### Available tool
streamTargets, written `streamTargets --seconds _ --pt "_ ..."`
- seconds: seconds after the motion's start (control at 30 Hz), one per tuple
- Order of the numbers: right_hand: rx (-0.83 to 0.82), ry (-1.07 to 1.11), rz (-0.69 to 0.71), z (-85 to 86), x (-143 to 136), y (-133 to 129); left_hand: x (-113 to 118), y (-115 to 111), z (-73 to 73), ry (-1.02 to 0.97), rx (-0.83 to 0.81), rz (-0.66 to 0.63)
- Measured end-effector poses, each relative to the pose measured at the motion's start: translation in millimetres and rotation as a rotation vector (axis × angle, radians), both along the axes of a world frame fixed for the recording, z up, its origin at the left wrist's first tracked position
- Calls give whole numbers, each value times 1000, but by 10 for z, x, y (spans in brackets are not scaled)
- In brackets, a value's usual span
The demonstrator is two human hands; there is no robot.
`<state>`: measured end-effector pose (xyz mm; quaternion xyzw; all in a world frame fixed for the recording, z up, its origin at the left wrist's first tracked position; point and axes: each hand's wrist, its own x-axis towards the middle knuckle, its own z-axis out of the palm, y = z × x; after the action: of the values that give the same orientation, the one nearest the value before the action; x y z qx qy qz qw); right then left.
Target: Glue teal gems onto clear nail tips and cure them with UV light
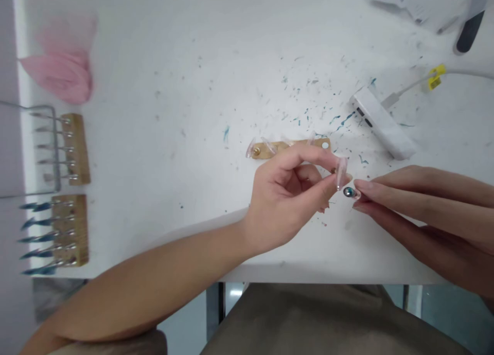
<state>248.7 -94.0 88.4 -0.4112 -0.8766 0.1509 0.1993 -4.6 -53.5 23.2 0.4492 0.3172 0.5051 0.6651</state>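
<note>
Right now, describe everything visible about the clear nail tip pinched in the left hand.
The clear nail tip is a small, long, see-through plastic shell with a faint pink tint. It stands nearly upright above the white table, pinched between the thumb and forefinger of the left hand. Its lower end sits just beside a small dark, shiny bead-like piece held at the fingers of the right hand; whether they touch is unclear.

The left hand [287, 198] pinches thumb against forefinger, forearm crossing in from lower left. The right hand [424, 211] extends flat fingers, tips almost meeting that pinch.
</note>
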Motion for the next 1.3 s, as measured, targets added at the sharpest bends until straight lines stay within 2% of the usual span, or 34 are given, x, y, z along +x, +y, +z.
streamTargets --seconds 0.13,0.27,0.4,0.53,0.77,1.3 --pt "55 86 -143 -99 -12 -62 -16 0 -2 28 8 20" --pt "-52 90 -217 -202 101 -209 -15 2 1 26 59 13" --pt "-105 83 -247 -212 227 -307 -6 2 -7 26 104 16" --pt "-95 71 -265 -183 194 -248 -13 2 -10 29 71 8" --pt "77 119 -163 -148 -6 -60 -12 11 -9 -2 80 15" --pt "63 152 -131 -154 -33 -42 -8 26 15 -9 80 9"
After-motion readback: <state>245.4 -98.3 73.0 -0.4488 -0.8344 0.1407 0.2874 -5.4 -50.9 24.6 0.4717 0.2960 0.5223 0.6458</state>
